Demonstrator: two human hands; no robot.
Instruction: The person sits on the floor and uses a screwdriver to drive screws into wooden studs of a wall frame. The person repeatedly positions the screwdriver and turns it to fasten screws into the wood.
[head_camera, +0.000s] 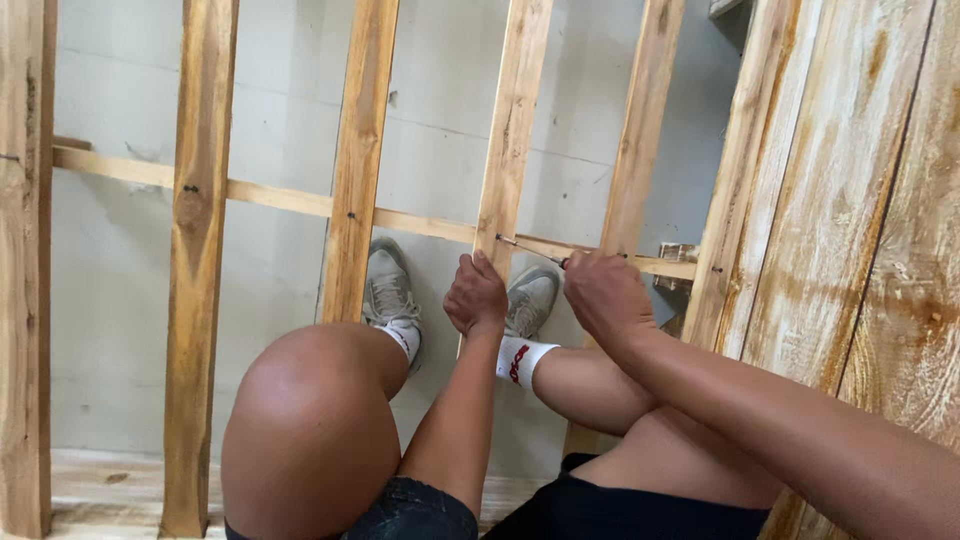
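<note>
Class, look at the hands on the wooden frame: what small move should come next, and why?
Probably turn the thin metal screwdriver. The right hand grips its handle, the tip sits against the upright pale wooden slat where the crosspiece passes, and the left hand braces that slat.

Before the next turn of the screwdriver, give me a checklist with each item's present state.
1. Right hand closed on the screwdriver: ok.
2. Tip at the upright slat, where it crosses the cross rail: ok.
3. Tip seated in a screw head: cannot tell, too small.
4. Left hand steadying that slat below the tip: ok.
5. Feet behind the frame, below the tool: ok.
</note>
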